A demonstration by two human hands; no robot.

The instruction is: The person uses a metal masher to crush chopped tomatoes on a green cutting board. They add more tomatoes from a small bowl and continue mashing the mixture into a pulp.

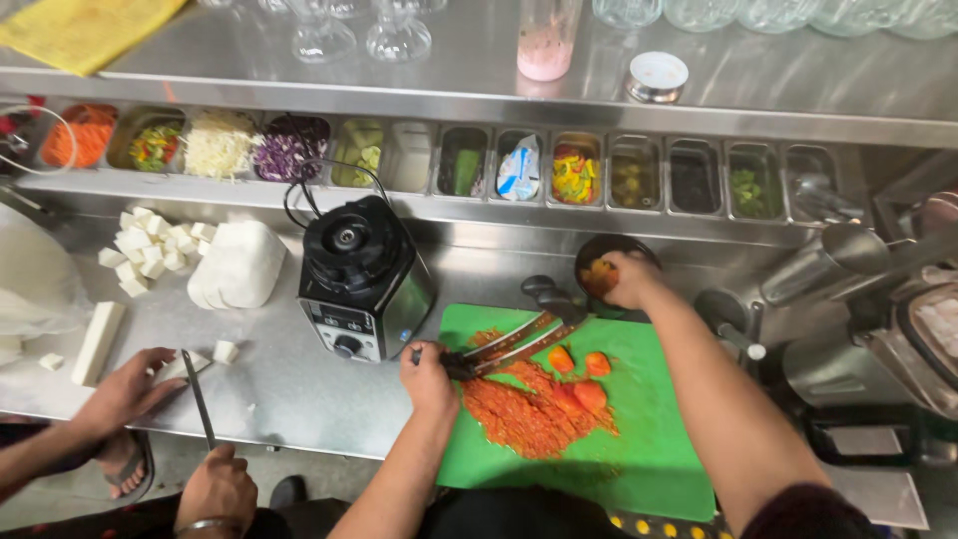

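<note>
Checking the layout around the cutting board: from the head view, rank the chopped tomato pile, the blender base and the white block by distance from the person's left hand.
From the left hand:
1. Chopped tomato pile, just to its right on the board.
2. Blender base, behind it, slightly left.
3. White block, farther left on the counter.

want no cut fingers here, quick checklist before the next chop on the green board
1. Left hand grips the knife handle: ok.
2. Right hand is away from the blades, at the small dark bowl: ok.
3. Green cutting board lies flat on the steel counter: ok.
4. Chopped orange-red pile sits well inside the board: ok.
5. Blender base stands close by the knife hand: not ok.
6. Co-worker's hands with their own knife stay apart at the left: ok.
</note>
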